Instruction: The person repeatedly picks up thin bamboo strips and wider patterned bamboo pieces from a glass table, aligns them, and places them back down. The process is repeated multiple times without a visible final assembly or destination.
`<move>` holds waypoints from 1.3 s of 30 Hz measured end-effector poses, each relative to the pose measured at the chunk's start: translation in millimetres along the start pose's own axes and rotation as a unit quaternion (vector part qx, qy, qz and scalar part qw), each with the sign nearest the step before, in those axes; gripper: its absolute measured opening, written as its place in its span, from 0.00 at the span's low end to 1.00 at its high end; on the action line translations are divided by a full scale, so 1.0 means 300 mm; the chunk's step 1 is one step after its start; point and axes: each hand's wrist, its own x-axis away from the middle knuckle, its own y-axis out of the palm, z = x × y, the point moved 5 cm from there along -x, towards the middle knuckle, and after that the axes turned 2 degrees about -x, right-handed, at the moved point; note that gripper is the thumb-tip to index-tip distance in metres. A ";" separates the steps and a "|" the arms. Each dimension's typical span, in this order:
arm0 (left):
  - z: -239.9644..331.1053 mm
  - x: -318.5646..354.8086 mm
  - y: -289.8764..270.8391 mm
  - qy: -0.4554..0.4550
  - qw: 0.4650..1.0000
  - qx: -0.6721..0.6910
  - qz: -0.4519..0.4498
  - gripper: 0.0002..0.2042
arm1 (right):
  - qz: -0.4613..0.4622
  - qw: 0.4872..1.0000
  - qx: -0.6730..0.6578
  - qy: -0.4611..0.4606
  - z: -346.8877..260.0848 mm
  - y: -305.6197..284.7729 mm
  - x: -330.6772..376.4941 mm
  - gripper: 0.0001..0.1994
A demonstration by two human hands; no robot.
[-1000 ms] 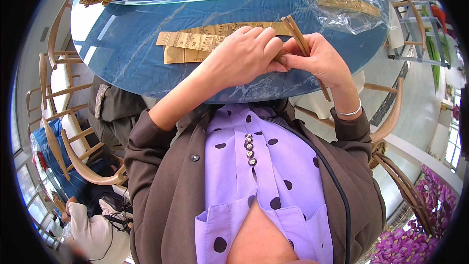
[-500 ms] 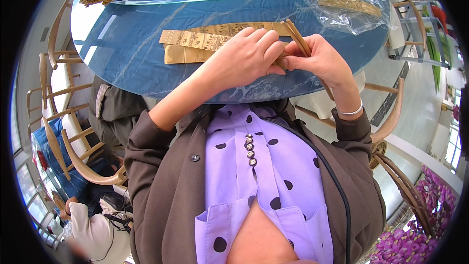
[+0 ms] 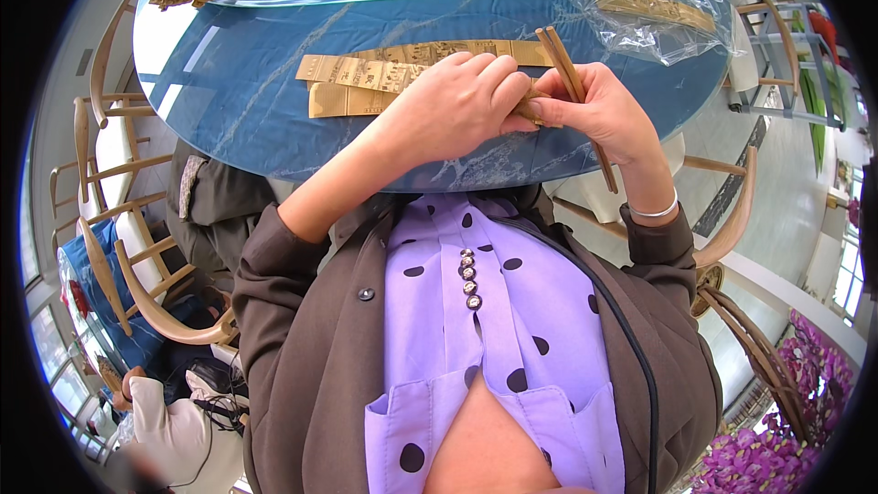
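Your right hand (image 3: 599, 110) grips a pair of wooden chopsticks (image 3: 574, 91) over the blue table's near edge (image 3: 274, 142); left hand (image 3: 457, 105) is closed round their lower end. Paper sleeves (image 3: 366, 82) lie just left, plastic bag (image 3: 654, 14) right. Wooden chairs (image 3: 119, 247) crowd your left side.
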 end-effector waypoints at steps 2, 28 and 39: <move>-0.002 0.003 0.006 -0.002 1.000 -0.013 -0.018 0.18 | 0.006 1.000 0.016 0.003 0.005 -0.004 -0.001 0.10; -0.055 0.009 -0.050 -0.041 0.997 -0.036 0.052 0.20 | 0.218 0.770 0.546 -0.247 -0.144 0.059 0.090 0.19; -0.042 0.010 -0.035 -0.018 0.997 -0.058 0.045 0.19 | 0.097 0.890 0.413 -0.165 -0.110 0.050 0.045 0.11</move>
